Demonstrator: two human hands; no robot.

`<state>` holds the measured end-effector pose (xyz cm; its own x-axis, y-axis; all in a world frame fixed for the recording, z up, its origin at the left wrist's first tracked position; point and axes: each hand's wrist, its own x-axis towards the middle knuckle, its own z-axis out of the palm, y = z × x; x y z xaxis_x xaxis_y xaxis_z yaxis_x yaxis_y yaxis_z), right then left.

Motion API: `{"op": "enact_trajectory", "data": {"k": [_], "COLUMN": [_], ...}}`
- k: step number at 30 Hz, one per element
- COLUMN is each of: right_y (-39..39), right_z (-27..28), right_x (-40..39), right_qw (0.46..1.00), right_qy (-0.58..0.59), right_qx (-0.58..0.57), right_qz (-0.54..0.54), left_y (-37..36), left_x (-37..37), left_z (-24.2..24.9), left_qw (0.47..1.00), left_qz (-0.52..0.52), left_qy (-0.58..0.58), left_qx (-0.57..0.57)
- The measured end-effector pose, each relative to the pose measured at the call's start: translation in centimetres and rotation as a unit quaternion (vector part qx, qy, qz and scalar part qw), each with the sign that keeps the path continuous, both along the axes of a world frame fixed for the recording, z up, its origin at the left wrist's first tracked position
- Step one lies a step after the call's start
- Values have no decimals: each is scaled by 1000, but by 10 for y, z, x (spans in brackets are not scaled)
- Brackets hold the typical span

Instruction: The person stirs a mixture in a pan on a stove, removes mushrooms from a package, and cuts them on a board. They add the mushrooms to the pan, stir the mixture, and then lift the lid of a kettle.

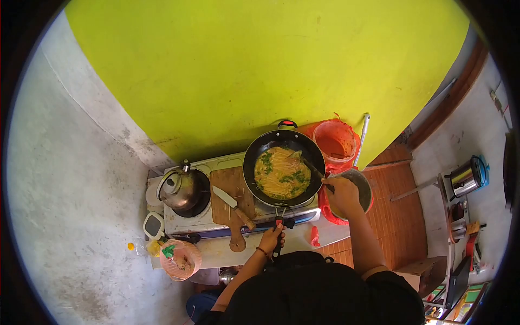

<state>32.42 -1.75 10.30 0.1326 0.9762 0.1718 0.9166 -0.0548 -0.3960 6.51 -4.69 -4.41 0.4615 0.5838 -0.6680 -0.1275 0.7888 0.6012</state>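
Observation:
My left hand [271, 240] is wrapped round the black handle [278, 251] of a large dark wok [251, 176] on the stove's right side. Noodle-like strips and green leaves in a yellowish liquid [283, 172] fill its bottom. At the wok's right edge, my right hand [342, 193] grips a dark-handled spatula [313, 168], whose far end reaches into the food. Left of the wok lies a wooden cutting board [227, 181] with a knife [225, 196] across it.
A metal kettle [181, 190] sits on the left burner. Red-lined containers [335, 142] and a grey pot [364, 183] stand right of the wok. A pink basket [182, 260] is at the lower left. Behind the stove rises a green wall [260, 65].

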Motion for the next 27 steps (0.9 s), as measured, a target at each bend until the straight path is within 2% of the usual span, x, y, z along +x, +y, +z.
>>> {"op": "enact_trajectory", "data": {"k": [3, 9, 14, 22, 25, 27], "right_y": [3, 2, 9, -1, -5, -9], "right_z": [-19, -4, -27, -23, -28, -26], "right_x": [-5, -10, -15, -23, -27, -32], "right_qw": [1000, 999, 998, 999, 999, 999], "right_qy": [3, 38, 38, 39, 45, 48], "right_qx": [-14, -23, -38, -23, -15, -7], "right_qz": [3, -19, -17, 9, 4, -3], "left_y": [0, -1, 0, -1, -1, -2], "left_x": [1, 1, 2, 2, 1, 2], "left_z": [-1, 1, -2, -7, -11, -6], "left_qw": [1000, 1000, 1000, 1000, 999, 989], "left_qz": [0, 11, 6, 11, 1, -17], "left_qy": [-1, 7, 6, 0, 12, 109], "left_qx": [4, 13, 18, 17, 44, 96]}}
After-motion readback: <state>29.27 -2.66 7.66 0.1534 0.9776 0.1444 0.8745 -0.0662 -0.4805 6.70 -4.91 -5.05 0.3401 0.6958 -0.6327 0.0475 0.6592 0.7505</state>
